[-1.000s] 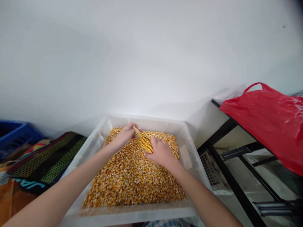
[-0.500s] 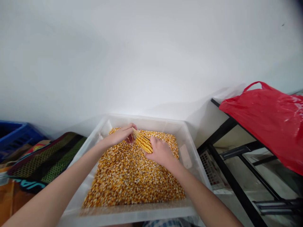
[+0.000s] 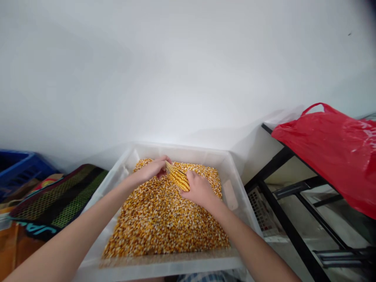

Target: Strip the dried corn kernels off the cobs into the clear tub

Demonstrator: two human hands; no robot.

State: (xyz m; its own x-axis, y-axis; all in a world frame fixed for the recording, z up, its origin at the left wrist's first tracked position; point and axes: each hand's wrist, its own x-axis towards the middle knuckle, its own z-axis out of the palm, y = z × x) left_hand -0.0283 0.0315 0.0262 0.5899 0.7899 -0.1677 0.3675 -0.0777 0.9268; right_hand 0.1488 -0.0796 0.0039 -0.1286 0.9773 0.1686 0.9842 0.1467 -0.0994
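Note:
An ear of corn [image 3: 178,178], yellow with a bare pale tip and a dark gap along its rows, is held slanting above a bed of loose corn kernels [image 3: 167,223]. My right hand [image 3: 200,188] is wrapped around its lower right end, thumb on top. At the pale upper left tip, my left hand [image 3: 154,168] has its fingers curled against the cob; their undersides are partly hidden. The kernels spread across a translucent white plastic bin [image 3: 242,203] beneath both hands.
A white wall [image 3: 176,78] rises behind the bin. To the left lie a green-and-black mesh bag [image 3: 67,196] and a blue crate [image 3: 26,168]. On the right, a red plastic bag [image 3: 329,149] rests on a black metal frame [image 3: 290,223], with a white basket [image 3: 263,213] below.
My left hand's fingers have shifted slightly and curled in more at the tip of the ear; kernels seen under them before no longer show. My right hand keeps its hold.

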